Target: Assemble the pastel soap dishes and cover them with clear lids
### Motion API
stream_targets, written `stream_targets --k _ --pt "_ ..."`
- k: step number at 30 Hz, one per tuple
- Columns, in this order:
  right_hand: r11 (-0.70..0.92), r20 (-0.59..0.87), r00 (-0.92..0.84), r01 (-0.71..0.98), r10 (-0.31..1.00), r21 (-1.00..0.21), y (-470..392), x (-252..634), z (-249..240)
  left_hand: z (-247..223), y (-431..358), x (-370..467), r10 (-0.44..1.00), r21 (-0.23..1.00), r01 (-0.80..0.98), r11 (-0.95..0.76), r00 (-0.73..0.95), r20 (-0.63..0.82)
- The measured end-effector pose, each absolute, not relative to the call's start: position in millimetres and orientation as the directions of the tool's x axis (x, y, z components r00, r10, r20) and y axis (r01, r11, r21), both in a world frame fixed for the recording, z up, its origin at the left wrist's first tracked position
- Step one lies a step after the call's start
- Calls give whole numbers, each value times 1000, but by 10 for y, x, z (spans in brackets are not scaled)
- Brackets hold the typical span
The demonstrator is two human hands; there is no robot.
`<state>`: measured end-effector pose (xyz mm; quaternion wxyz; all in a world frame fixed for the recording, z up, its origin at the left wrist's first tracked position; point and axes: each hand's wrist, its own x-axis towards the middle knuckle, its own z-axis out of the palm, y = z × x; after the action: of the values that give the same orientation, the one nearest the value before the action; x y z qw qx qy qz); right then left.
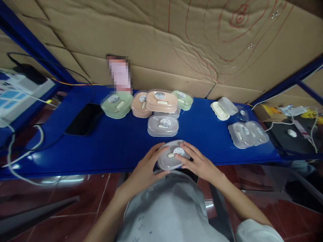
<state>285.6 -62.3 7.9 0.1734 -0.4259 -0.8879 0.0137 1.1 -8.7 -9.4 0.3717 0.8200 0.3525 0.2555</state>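
Note:
At the front edge of the blue table, a grey soap box (173, 163) with a clear lid, a round sticker and a white oblong piece lies between my hands. My left hand (148, 162) holds its left side, fingers along the far edge and thumb at the near edge. My right hand (200, 163) grips the right side, with fingertips on the lid by the sticker. Just beyond sits another grey soap box (153, 126). Behind it, a peach soap box (151, 100) rests on top of a partly hidden grey one. A second peach box (137, 107) stands to its left.
Green soap boxes (113, 109) flank the back row. At right are two grey boxes (238, 143), a cream tray (218, 111), a frosted container (227, 106) and a clear lid (241, 114). A black phone (84, 119) and white cables (12, 161) lie left. Cardboard (151, 40) walls the back.

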Motion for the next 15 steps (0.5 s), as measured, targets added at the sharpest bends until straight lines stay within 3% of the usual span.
stream_targets --k 15 --pt "645 311 -586 753 748 -132 -674 2794 86 -123 -65 2 764 818 344 -461 622 170"
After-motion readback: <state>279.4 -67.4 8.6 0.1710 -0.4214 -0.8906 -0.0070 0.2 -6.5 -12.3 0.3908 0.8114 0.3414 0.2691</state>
